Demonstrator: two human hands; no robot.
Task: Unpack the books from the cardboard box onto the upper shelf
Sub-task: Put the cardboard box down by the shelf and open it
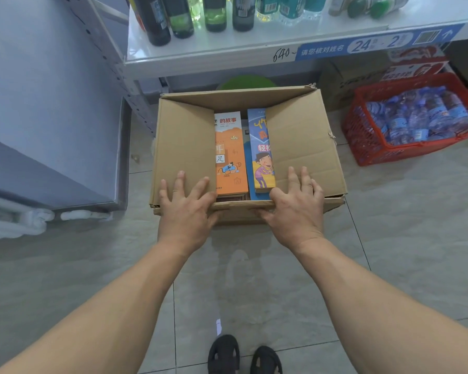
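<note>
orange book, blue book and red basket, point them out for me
orange book (231,155), head view, middle of its front cover
blue book (258,152), head view, visible strip of its cover
red basket (362,136), head view, near left wall

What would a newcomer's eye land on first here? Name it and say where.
The cardboard box on the floor at centre, its flaps half open over an orange book and a blue book. The left hand and right hand rest spread on its near flaps. At right, a red crate of water bottles.
</note>
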